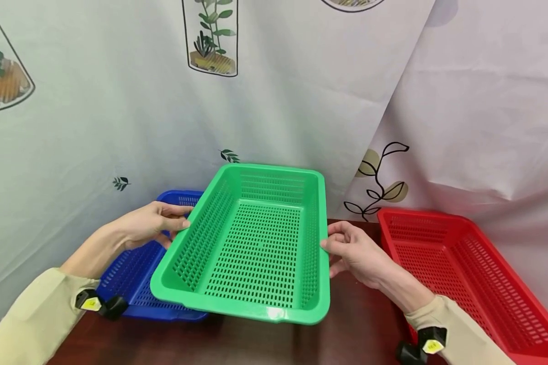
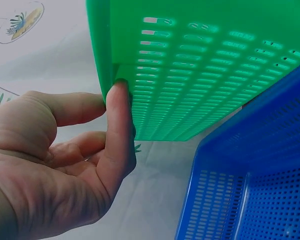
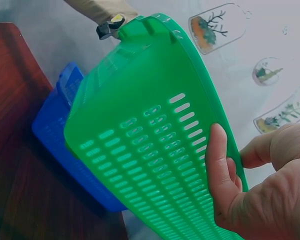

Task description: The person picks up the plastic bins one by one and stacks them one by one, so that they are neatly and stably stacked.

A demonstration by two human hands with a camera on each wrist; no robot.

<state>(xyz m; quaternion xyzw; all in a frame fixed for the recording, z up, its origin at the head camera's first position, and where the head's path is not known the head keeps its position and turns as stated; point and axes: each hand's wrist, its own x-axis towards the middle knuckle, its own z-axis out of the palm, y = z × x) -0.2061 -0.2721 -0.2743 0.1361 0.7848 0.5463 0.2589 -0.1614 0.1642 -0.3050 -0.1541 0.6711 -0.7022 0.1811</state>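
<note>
Between my two hands hangs a green plastic basket (image 1: 260,246) with slotted sides and a perforated bottom, nothing inside it. My left hand (image 1: 148,223) pinches its left rim, thumb outside the lip and fingers under it, as the left wrist view (image 2: 65,155) also shows. On the other side my right hand (image 1: 356,253) grips the right rim, fingertips against the slotted wall in the right wrist view. The green basket is raised and partly covers a blue basket (image 1: 134,268) behind and below it at the left.
A red basket (image 1: 466,274) stands at the right, beside my right forearm. The dark reddish-brown table (image 1: 255,344) lies underneath. A pale cloth (image 1: 292,91) printed with plants and jars hangs behind the baskets.
</note>
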